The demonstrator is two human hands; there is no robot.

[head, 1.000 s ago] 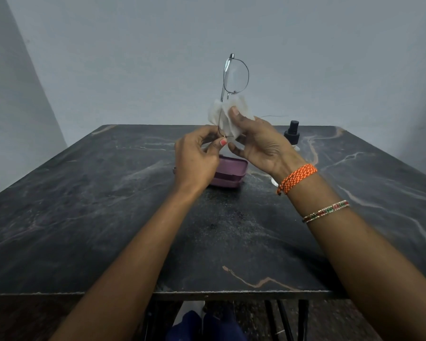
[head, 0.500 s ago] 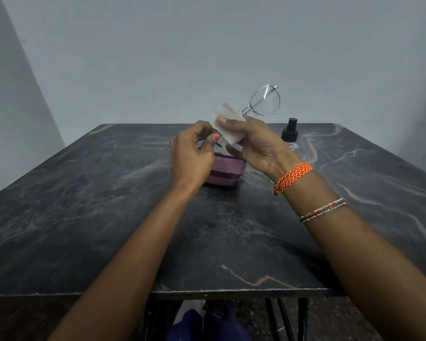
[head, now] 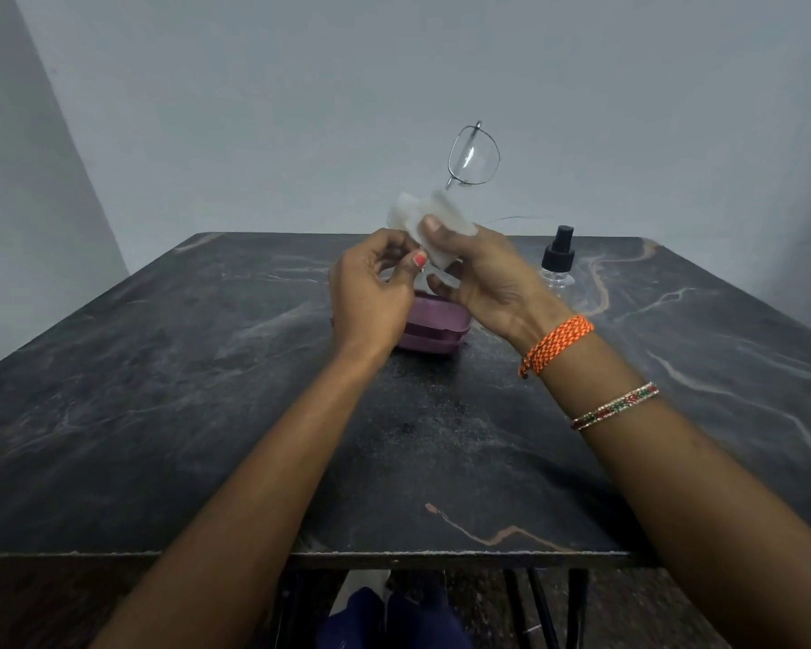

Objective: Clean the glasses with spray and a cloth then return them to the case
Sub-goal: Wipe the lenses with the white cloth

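Note:
Thin metal-framed glasses (head: 474, 156) are held up above the table, one lens sticking up past my hands. My right hand (head: 483, 278) pinches a white cloth (head: 429, 227) folded over the lower lens, thumb on top. My left hand (head: 371, 292) pinches the lower part of the glasses with curled fingers just beside the cloth. A purple glasses case (head: 434, 327) lies on the table right below and behind both hands, partly hidden by them. The clear spray bottle (head: 558, 260) with a black pump top stands to the right of my right hand.
Everything rests on a dark marble-patterned table (head: 207, 391) set against a plain grey wall. Its front edge runs across the lower frame, with metal legs and dark blue fabric (head: 385, 615) beneath. Two bracelets sit on my right wrist.
The glasses swung from upright to tilted right and back up to a slight right tilt, while my right hand kept rubbing the cloth over the covered lens. Both hands stayed above the case.

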